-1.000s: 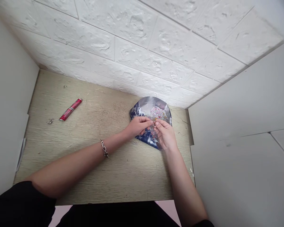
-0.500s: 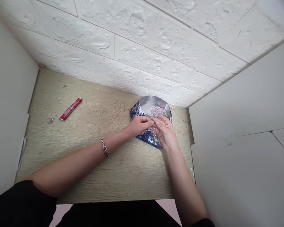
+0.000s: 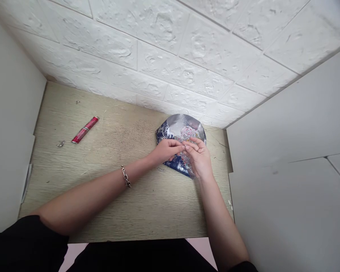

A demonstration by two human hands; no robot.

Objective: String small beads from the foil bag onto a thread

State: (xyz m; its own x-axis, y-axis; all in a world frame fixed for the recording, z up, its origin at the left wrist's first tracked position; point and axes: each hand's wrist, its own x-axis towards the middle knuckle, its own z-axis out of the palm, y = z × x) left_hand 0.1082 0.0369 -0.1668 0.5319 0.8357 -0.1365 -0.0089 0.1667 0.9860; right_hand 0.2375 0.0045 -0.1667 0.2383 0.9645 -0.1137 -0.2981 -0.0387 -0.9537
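A shiny blue patterned foil bag (image 3: 170,130) lies open on the wooden table (image 3: 107,162) at the back right, with small colourful beads or trinkets (image 3: 187,132) inside. My left hand (image 3: 166,150) is over the bag's front edge, thumb and forefinger pinched together. My right hand (image 3: 200,158) meets it fingertip to fingertip, fingers curled in a pinch. Something tiny sits between the two pinches; I cannot make it out. A chain bracelet (image 3: 125,176) is on my left wrist.
A red tube (image 3: 85,129) lies at the left of the table, with a small metal piece (image 3: 60,144) near it and another tiny piece (image 3: 77,102) further back. A white brick-pattern wall stands behind. White panels close in left and right.
My right hand's fingers opened slightly half a second ago and have curled back into a pinch against my left fingertips. Both hands stay over the bag.
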